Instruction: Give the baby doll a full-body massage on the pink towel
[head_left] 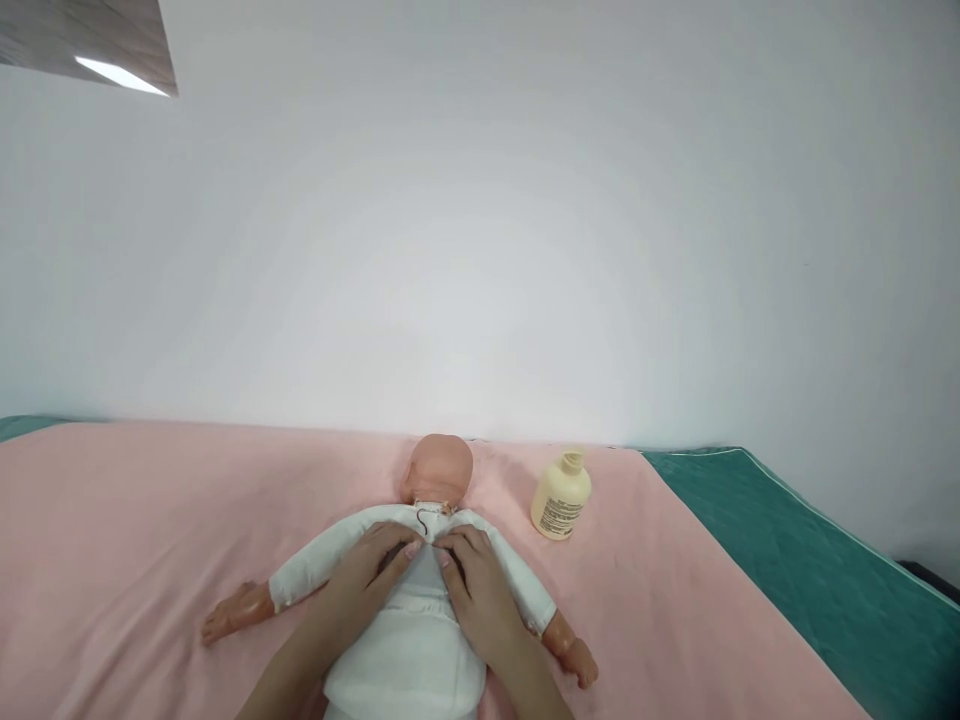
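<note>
A baby doll (420, 640) with a bald head and a white cloth body lies with its back up, its face not in view. Its arms stretch out to both sides, ending in plastic hands. My left hand (375, 560) rests on the left of the upper back, fingers bent slightly and thumb apart. On the right side of the same back lies my right hand (476, 580), likewise with thumb and fingers apart. Both sets of fingertips nearly meet at the middle, just below a dark thread (423, 524) at the neck. Neither hand holds anything.
A pale yellow bottle (561, 497) without a visible pump stands right of the doll's head. Beneath lies a pink blanket (675, 600) over a green quilted surface (810, 550). A white wall (480, 220) rises behind. A greyish panel (90, 40) hangs at the upper left.
</note>
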